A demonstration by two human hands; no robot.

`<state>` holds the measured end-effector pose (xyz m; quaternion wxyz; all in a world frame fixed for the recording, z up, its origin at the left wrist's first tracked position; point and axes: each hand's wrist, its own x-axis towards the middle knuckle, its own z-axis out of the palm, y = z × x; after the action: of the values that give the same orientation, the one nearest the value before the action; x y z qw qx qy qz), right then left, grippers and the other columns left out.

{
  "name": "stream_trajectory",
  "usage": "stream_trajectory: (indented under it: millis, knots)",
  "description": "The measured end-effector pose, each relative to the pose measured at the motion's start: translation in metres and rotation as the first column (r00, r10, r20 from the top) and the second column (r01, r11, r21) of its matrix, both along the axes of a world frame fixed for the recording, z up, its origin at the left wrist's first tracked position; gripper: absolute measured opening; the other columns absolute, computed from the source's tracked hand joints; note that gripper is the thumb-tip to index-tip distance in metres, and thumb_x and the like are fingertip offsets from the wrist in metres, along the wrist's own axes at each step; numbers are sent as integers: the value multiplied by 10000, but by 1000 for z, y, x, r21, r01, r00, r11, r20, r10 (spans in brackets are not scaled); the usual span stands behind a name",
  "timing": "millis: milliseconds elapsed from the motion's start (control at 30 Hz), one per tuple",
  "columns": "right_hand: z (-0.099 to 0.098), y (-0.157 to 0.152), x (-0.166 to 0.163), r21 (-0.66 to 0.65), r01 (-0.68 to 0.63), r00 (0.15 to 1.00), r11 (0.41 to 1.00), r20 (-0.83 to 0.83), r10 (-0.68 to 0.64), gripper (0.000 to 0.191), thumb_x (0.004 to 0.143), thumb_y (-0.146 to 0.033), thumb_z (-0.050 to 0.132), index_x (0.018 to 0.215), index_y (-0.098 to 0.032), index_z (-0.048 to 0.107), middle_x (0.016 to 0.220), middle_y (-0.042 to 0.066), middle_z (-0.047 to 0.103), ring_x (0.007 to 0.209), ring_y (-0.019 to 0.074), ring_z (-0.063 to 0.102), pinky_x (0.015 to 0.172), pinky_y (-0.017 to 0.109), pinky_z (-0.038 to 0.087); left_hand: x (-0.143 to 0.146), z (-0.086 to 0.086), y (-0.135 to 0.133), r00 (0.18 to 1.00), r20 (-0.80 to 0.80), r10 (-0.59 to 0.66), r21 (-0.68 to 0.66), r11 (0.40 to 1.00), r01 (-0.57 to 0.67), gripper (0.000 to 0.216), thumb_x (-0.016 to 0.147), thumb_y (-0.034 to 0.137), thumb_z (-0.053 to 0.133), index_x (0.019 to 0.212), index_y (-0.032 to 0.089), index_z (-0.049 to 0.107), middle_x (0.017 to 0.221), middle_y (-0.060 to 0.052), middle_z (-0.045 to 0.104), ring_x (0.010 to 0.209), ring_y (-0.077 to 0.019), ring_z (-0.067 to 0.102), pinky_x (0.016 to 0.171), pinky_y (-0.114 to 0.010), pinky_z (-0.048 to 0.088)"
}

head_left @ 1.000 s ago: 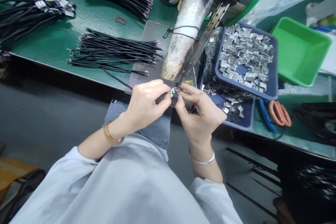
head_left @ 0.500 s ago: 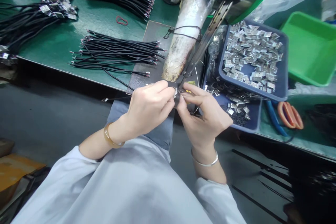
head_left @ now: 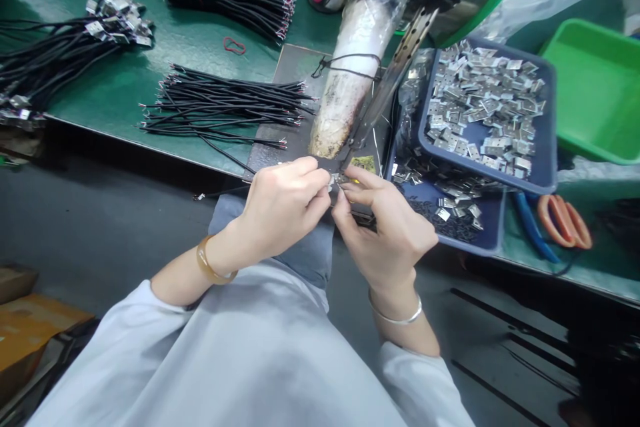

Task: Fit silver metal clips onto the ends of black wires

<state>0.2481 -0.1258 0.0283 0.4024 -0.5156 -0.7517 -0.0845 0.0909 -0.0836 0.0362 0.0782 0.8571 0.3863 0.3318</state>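
Observation:
My left hand (head_left: 287, 203) is closed round a black cable (head_left: 227, 193), which sticks out to the left with a small metal piece at its far end. A small silvery metal part (head_left: 333, 180) shows at the left fingertips, under the machine's narrow tip. Close by on the right, my right hand (head_left: 387, 220) has thumb and fingers pinched at the same spot. What the right fingers hold is too small to make out. Above both hands a white, plastic-wrapped machine arm (head_left: 345, 73) and a perforated metal strip (head_left: 407, 47) slope down to the work spot.
Loose black cables (head_left: 225, 103) and a tied bundle (head_left: 225, 0) lie on the green table (head_left: 100, 97). Cables with metal ends (head_left: 120, 17) are at left. A blue tray of metal pieces (head_left: 551, 113) overlaps a lower tray (head_left: 493, 240). Orange-and-blue pliers (head_left: 563, 220) and a green bin (head_left: 600, 93) are right.
The view has shifted slightly. My right fingertips have moved a little down and left beside the metal part; my left hand keeps its grip on the cable.

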Motion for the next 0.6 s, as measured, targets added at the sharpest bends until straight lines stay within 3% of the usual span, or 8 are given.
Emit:
stream_trajectory:
  millis: [333, 600]
  knots:
    - [4, 2, -4, 35, 21, 992, 999, -126, -16, 183, 851, -61, 684, 864, -222, 598, 977, 30, 796, 947, 172, 774, 769, 234, 617, 0, 8, 2, 1000, 7, -7, 34, 999, 7, 248, 896, 125, 524, 673, 159, 627, 636, 0, 538, 587, -124, 485, 579, -276, 313]
    - [-2, -1, -2, 36, 0, 1000, 999, -16, 1, 190, 849, -49, 684, 849, -207, 578, 1007, 62, 796, 872, 151, 780, 760, 181, 601, -2, -1, -1, 999, -39, -23, -30, 999, 21, 264, 911, 137, 511, 679, 159, 635, 632, 2, 537, 575, -128, 497, 562, -272, 334]
